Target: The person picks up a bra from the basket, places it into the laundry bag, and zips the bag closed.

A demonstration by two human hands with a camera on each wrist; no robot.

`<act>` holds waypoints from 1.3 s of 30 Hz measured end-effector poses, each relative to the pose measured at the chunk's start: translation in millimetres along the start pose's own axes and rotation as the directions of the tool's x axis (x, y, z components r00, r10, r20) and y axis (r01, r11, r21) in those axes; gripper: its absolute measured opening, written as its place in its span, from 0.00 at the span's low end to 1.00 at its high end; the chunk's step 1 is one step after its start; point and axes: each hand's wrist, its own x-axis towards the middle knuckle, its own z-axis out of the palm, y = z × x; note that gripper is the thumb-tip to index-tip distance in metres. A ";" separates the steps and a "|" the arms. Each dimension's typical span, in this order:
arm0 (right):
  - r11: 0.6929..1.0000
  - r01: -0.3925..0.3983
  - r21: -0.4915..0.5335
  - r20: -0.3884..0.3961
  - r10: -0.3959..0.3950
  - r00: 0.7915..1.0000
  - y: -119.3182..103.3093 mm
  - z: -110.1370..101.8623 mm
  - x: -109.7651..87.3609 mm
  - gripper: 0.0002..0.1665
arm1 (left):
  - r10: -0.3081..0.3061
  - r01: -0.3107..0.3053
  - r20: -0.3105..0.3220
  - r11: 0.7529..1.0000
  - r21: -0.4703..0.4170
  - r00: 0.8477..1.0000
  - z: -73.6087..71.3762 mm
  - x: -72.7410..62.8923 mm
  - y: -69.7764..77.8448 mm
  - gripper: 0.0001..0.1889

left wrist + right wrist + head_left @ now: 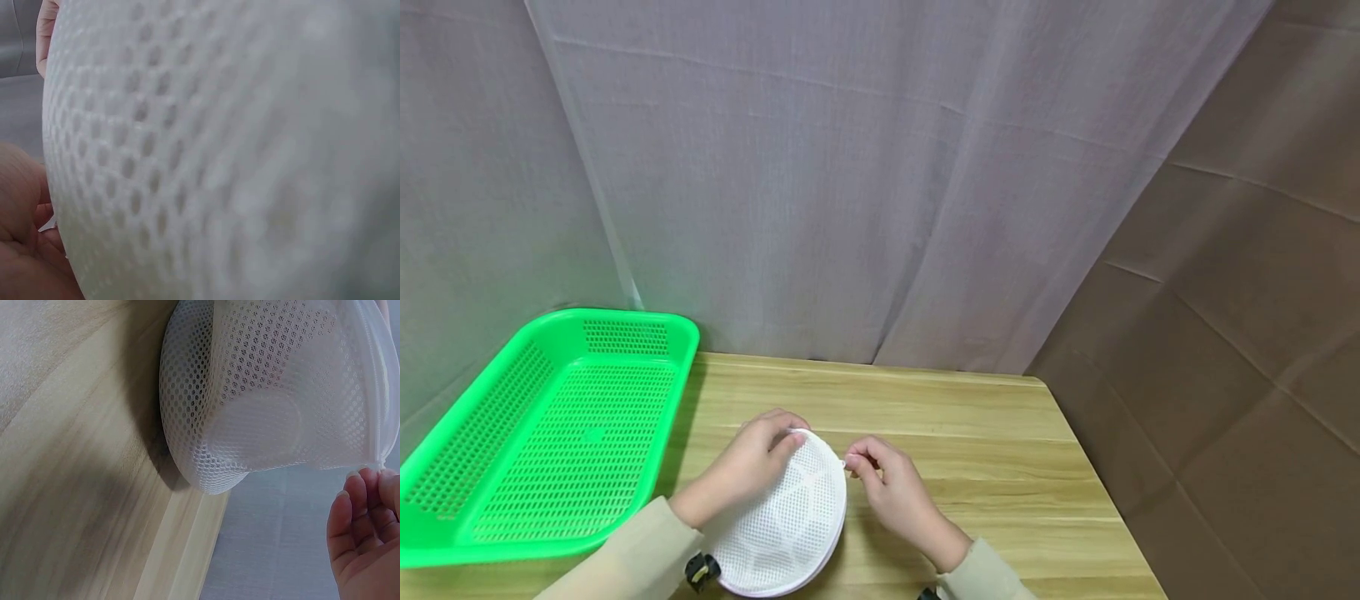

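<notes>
A round white mesh laundry bag [790, 525] stands on the table in front of me, its flat netted face toward the head camera. My left hand [752, 462] grips its upper left rim, thumb on the netting. At the bag's right edge, my right hand [895, 492] pinches a small white end or tab between thumb and forefinger. The right wrist view shows a zipper [375, 394] along the rim, running down to those pinching fingers. Through the netting a pale rounded shape is faintly visible, its kind unclear. Blurred mesh fills most of the left wrist view.
A green plastic basket [687, 375] with perforated sides stands on the left of the wooden table [1000, 467]. Grey cloth [820, 183] hangs behind the table, and brown cloth [1240, 333] hangs along the right side.
</notes>
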 end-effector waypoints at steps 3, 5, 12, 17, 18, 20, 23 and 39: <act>1.000 0.009 -0.004 -0.003 -0.009 1.000 0.9 0.4 -0.1 0.05 | -0.005 0.005 -0.001 1.000 0.007 1.000 0.0 -0.2 0.2 0.05; 1.000 0.008 -0.003 -0.003 -0.008 1.000 1.0 0.5 -0.1 0.05 | -0.009 0.009 -0.003 1.000 0.016 1.000 0.1 -0.4 0.0 0.05; 1.000 -0.016 -0.002 0.001 0.016 1.000 0.6 0.0 -1.0 0.05 | -0.066 0.066 -0.019 0.998 -0.002 0.998 -2.2 -0.2 -2.6 0.05; 1.000 -0.018 -0.016 -0.002 0.018 1.000 2.2 -0.3 -2.0 0.06 | -0.085 0.085 -0.033 0.996 -0.020 0.996 -4.9 0.1 -7.1 0.05; 1.000 -0.018 -0.018 -0.002 0.018 1.000 2.1 -0.4 -1.9 0.06 | -0.086 0.086 -0.036 0.996 -0.020 0.996 -5.0 0.1 -7.7 0.05; 1.000 -0.017 -0.019 0.000 0.017 1.000 1.6 -0.6 -1.7 0.06 | -0.088 0.087 -0.037 0.996 -0.023 0.995 -5.2 0.2 -8.3 0.05; 1.000 -0.022 -0.014 0.002 0.022 1.000 1.5 -0.7 -1.5 0.07 | -0.106 0.104 -0.038 0.994 -0.035 0.994 -7.1 0.3 -8.6 0.06; 0.999 -0.050 0.011 0.013 0.049 0.999 1.8 -1.2 -2.3 0.08 | -0.223 0.212 -0.084 0.970 -0.118 0.971 -17.0 3.4 -18.7 0.08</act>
